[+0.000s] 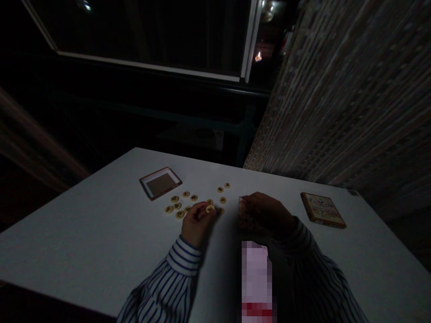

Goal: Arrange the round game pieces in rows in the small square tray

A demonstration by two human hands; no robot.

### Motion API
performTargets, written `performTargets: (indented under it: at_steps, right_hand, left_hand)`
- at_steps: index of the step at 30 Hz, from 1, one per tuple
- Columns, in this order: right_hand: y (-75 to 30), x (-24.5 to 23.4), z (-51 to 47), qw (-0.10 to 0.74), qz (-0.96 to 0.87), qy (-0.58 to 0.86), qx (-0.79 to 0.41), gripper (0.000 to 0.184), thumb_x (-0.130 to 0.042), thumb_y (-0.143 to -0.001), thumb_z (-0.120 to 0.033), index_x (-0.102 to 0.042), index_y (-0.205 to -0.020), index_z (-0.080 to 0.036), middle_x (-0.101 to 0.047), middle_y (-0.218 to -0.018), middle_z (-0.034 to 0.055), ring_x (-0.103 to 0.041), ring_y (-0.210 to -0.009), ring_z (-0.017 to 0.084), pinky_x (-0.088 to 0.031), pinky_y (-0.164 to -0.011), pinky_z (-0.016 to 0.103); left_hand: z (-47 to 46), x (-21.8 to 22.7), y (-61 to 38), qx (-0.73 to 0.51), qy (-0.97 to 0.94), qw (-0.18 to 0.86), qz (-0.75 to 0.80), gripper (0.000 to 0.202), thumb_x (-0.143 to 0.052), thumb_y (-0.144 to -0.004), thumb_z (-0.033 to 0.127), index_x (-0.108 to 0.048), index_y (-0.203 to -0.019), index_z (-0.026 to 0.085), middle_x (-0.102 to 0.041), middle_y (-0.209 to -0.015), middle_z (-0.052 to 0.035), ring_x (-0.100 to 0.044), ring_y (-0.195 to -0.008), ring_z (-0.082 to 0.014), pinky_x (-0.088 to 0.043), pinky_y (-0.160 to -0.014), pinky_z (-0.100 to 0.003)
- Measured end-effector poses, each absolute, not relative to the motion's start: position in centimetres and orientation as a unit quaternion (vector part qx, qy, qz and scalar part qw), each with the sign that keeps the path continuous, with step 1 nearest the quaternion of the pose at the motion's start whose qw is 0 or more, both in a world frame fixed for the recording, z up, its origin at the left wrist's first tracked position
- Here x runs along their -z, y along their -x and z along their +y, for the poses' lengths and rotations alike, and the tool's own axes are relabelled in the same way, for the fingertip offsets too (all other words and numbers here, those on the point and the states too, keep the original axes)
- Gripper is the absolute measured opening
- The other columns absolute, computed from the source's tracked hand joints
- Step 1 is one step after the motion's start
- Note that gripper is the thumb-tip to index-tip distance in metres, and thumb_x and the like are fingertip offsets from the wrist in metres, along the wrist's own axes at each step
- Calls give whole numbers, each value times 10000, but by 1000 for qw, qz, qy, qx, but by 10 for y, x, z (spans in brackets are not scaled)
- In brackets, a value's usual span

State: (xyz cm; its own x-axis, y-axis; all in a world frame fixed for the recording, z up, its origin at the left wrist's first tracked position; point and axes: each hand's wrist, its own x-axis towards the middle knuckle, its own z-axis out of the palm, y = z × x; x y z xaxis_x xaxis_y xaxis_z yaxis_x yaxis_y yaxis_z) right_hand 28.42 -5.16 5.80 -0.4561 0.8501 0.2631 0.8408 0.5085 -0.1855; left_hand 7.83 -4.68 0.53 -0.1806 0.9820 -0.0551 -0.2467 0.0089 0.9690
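Observation:
My left hand (pixel 196 225) is closed, pinching a round xiangqi piece (pixel 210 209) with a dark character on its face. Several more xiangqi pieces (pixel 180 214) lie loose on the white table around and beyond that hand. To the right, my right hand (pixel 271 211) curls over a small clear box (pixel 241 214) with reddish round pieces in it. Its fingers seem to grip the far side of the box; deep shadow hides most of them.
An open shallow box lid or tray (pixel 153 196) lies at the table's back left. On the right rests a flat printed box (pixel 323 210). A pixelated pinkish patch (pixel 256 278) is near the front. String curtains (pixel 323 98) hang beyond the right edge of the white table (pixel 101 233).

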Motion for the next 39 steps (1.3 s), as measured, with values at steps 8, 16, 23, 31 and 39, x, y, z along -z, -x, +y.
performTargets:
  at_steps: [8,16,23,31,39]
  right_hand:
    - [-301,-55,-49,175,-846,504,10,293,-349,-853,-292,-522,-1062,-180,-599,-930,69,-550,-843,160,-436,-728,276]
    - [-310,-62,-53,197,-844,498,-2,295,-389,-831,-276,-523,-1060,-145,-600,-908,92,-556,-824,163,-448,-713,283]
    - [-318,-65,-56,208,-836,508,-11,295,-383,-831,-259,-528,-1059,-140,-608,-874,91,-557,-789,155,-450,-688,284]
    - [-318,-59,-52,175,-833,525,-26,300,-414,-816,-243,-521,-1087,-175,-602,-908,72,-552,-815,148,-431,-710,269]
    - [-301,-60,-51,93,-830,549,-47,275,-396,-831,-288,-548,-1046,-210,-609,-892,51,-558,-829,156,-408,-712,264]
  left_hand:
    - [-38,2,-90,-589,-341,573,456,364,-745,-451,220,-592,-772,141,-645,-693,-11,-604,-665,-130,-477,-702,-288]
    - [-26,-4,-114,-577,-332,603,439,384,-741,-467,229,-607,-815,137,-650,-728,-24,-596,-681,-126,-470,-690,-275]
    - [-20,-2,-131,-570,-344,605,437,376,-724,-499,253,-609,-839,141,-654,-759,-27,-601,-722,-127,-473,-716,-274]
    - [-28,16,-134,-537,-385,581,475,299,-704,-531,279,-656,-802,160,-675,-790,-61,-619,-767,-174,-501,-728,-306]
    - [-34,9,-136,-499,-475,538,486,264,-661,-587,300,-674,-812,161,-688,-821,-68,-621,-808,-200,-487,-787,-336]
